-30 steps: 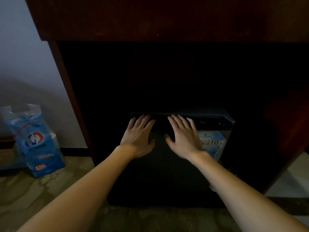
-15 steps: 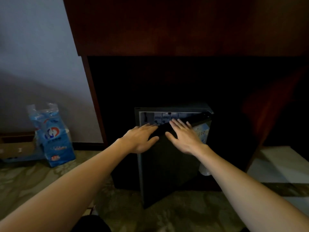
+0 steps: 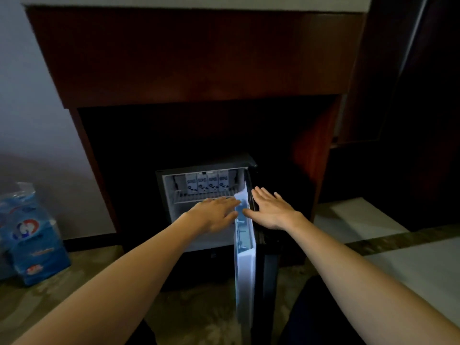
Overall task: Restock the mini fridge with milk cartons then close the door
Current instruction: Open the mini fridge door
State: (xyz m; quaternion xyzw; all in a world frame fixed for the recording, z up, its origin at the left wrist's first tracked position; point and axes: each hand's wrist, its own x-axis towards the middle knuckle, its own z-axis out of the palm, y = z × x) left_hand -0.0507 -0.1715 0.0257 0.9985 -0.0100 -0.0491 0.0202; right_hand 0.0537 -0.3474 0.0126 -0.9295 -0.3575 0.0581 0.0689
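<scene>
The mini fridge (image 3: 159, 180) sits in a dark wooden cabinet recess. Its door (image 3: 245, 260) stands wide open, hinged on the right and seen edge-on, with the white inner lining facing left. Several milk cartons (image 3: 207, 183) stand in a row on the wire shelf (image 3: 199, 196) at the top of the lit interior. My left hand (image 3: 216, 213) reaches flat in front of the fridge opening, fingertips at the door's inner side. My right hand (image 3: 272, 210) lies flat against the door's dark outer side. Neither hand holds anything.
A blue plastic-wrapped pack (image 3: 31, 235) stands on the patterned carpet at the far left by the wall. The wooden cabinet (image 3: 186, 58) overhangs the fridge. A pale flat surface (image 3: 403, 260) lies to the right of the door.
The fridge door has swung from nearly shut to wide open, revealing the cartons inside. My left hand is now on the door's inner side, my right on its outer side.
</scene>
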